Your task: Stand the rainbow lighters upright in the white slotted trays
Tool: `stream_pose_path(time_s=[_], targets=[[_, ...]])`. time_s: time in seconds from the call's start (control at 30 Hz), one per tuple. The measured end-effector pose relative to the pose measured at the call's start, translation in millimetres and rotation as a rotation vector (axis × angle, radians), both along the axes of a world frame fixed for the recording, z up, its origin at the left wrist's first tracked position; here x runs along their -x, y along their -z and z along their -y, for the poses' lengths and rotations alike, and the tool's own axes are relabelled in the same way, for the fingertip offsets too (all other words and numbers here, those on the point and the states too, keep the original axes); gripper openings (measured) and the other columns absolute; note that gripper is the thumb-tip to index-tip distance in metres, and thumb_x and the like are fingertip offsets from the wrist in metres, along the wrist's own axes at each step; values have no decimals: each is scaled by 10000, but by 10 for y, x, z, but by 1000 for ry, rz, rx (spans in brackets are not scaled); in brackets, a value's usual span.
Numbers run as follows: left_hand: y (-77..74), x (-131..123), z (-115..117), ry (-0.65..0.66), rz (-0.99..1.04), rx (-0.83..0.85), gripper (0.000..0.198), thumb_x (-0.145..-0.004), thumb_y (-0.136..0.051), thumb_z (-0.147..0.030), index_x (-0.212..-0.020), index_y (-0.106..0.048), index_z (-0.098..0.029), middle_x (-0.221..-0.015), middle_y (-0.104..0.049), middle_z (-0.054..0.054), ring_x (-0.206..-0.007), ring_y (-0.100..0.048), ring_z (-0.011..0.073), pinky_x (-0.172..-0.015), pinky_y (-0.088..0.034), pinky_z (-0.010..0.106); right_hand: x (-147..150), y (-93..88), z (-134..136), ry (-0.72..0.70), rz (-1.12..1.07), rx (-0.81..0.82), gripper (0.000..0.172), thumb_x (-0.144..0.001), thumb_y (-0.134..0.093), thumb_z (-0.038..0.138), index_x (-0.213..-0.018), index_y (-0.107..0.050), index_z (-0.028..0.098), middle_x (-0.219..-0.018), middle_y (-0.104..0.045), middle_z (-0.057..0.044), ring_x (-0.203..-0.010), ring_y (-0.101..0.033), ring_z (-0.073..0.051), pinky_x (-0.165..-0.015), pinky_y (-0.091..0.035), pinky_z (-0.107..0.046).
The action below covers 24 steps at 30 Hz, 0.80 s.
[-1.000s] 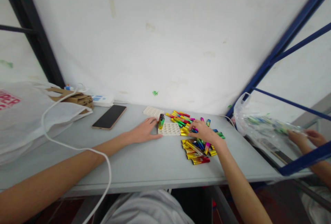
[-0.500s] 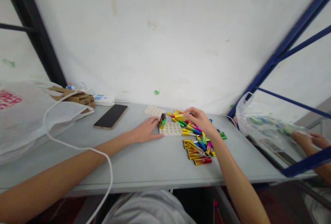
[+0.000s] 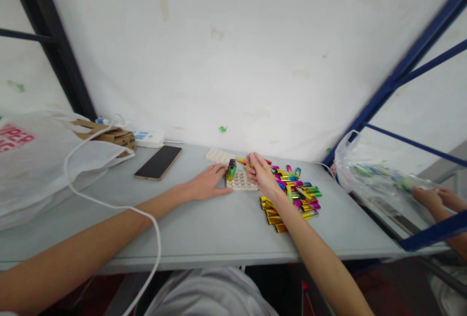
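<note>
By the wall (image 3: pixel 262 58), a grey table (image 3: pixel 204 228) bears trays (image 3: pixel 241 185).

My left forearm (image 3: pixel 134 221) slants in from lower left; left hand (image 3: pixel 206 184) back up, thumb (image 3: pixel 223 191) spread. My right forearm (image 3: pixel 312 245) angles from lower right; right hand (image 3: pixel 260 172) closed, fingers (image 3: pixel 251 176) curled.

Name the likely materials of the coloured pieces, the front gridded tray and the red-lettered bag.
Coloured pieces: foil-like or metallic-coated, glossy, with bright highlights; base material unclear.
Front gridded tray: probably moulded plastic, dull cream, judging by its regular cells.
Red-lettered bag: thin plastic or nonwoven fabric, matte, softly creased.
</note>
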<state>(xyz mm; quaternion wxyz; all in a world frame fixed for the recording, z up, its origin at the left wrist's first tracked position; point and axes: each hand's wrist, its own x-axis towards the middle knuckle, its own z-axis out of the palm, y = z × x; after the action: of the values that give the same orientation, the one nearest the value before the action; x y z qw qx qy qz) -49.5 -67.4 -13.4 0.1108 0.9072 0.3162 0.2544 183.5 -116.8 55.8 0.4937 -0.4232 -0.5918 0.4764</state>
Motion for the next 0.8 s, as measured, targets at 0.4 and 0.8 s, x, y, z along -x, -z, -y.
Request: stream_pose_path(time_s=[0.4, 0.8], targets=[[-52, 0, 31, 8, -11, 1, 739, -995, -613, -764, -1442, -596, -176, -1496, -632, 200, -1436, -569, 393, -1248, -446, 524, 82, 298, -82, 306, 471, -230, 513, -909, -529, 585, -543, -365, 265, -526, -367, 43, -540, -363, -131, -547, -273, -299], [-10, 19, -5, 6, 4, -31, 722, -987, -638, -757, -1450, -595, -204, -1489, -644, 178, -1411, -594, 381, -1225, -465, 504, 62, 214, -45, 347, 514, -286, 517, -949, -580, 524, -571, -342, 265, -561, -383, 40, -597, -383, -151, -579, -288, -302]])
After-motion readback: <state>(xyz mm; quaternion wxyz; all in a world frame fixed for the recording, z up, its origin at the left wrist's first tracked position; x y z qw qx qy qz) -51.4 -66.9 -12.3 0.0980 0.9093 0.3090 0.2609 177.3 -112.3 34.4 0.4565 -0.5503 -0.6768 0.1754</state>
